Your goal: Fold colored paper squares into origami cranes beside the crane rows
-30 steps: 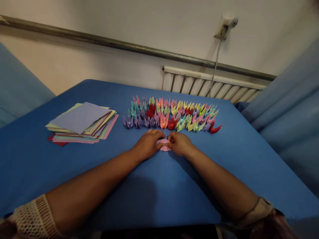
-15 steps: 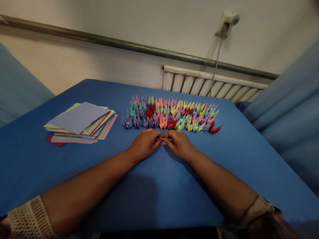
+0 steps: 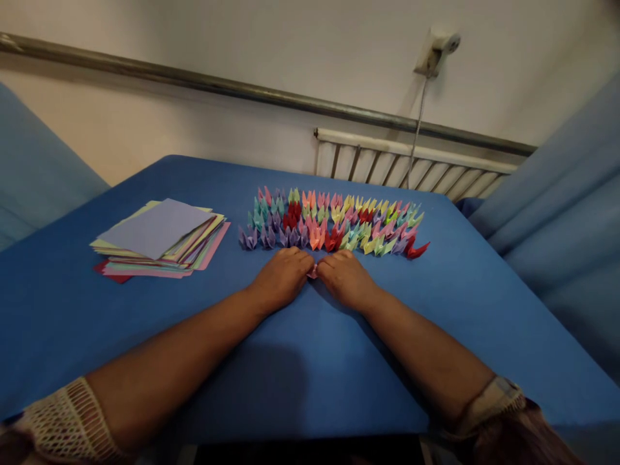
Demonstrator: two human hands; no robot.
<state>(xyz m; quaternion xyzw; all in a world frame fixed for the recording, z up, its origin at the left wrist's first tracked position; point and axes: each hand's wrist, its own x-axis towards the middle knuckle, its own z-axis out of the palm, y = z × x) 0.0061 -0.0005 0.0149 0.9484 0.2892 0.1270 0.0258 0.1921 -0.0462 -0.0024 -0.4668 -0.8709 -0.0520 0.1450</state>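
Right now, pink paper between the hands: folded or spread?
Folded, apparently: the pink paper shows only as a small piece between left hand and right hand; they hide the rest.

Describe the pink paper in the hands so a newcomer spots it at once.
On the blue table, find the rows of folded paper figures. On their near side, the left hand and right hand hold a small pink paper, mostly hidden. Unlike the figures, it alone is held.

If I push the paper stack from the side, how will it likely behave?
The paper stack would probably slide apart, since its edges stick out unevenly. The lavender top sheet looks thin, so it may bend easily. Rolling seems unlikely, because the stack lies flat.
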